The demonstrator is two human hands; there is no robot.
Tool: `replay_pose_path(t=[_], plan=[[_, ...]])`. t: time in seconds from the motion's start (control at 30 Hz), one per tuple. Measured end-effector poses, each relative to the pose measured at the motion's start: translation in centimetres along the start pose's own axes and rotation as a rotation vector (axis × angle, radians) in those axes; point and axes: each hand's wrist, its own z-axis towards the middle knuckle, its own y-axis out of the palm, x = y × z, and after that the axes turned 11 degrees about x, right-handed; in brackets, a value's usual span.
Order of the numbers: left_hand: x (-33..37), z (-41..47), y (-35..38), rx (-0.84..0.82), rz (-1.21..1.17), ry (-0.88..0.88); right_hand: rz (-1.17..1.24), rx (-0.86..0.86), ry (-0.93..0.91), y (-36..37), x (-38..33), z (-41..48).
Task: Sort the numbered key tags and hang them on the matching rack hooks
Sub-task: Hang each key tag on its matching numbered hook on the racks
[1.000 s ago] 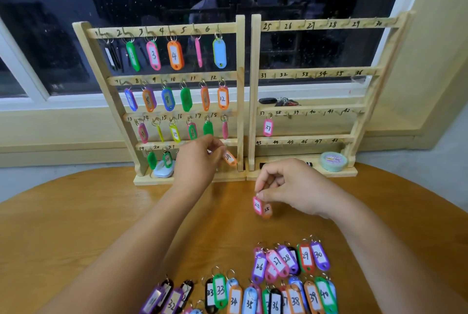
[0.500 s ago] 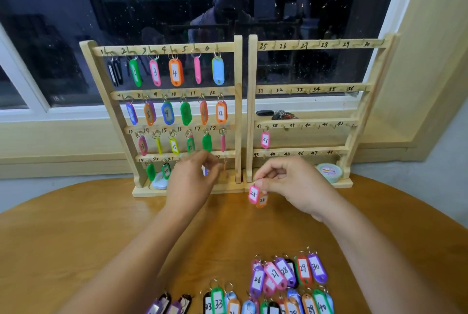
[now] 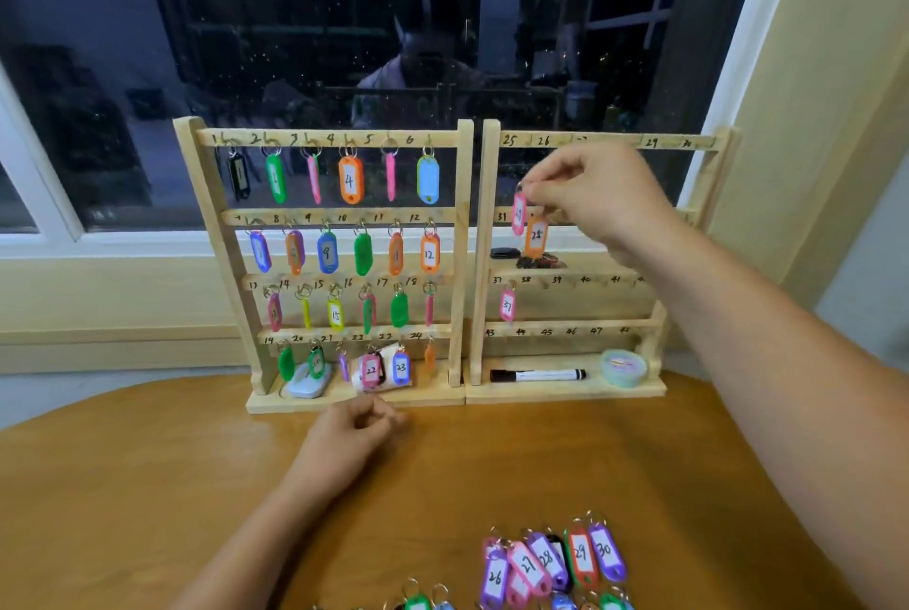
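Right hand [image 3: 597,201] pinching pink tag [image 3: 519,214] and orange tag [image 3: 536,235] dangling below, left hand [image 3: 354,432] loosely curled, empty

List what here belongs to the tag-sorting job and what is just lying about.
Job: left rack, right rack, right hand holding the pink tag and orange tag 25, left hand, loose tags on the table.
Lying about: marker and round tub on the right rack's base, white object on the left rack's base, dark key fob on the sill.
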Motion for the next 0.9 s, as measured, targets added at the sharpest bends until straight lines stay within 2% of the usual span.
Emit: replay_pose_path(t=[0.4, 0.63, 0.9], plan=[[-0.6, -0.3, 0.2, -0.036, 0.013, -0.004, -0.136, 0.061, -0.095, -2.2, -3.2, 4.3], [-0.8, -0.2, 0.0, -0.048, 0.030, -0.009, -0.228, -0.023, -0.104, -1.9, -4.3, 5.2], [-1.1, -0.1, 0.1, -0.048, 0.016, -0.013, -0.250, -0.031, -0.115, -2.0, -4.7, 5.5]])
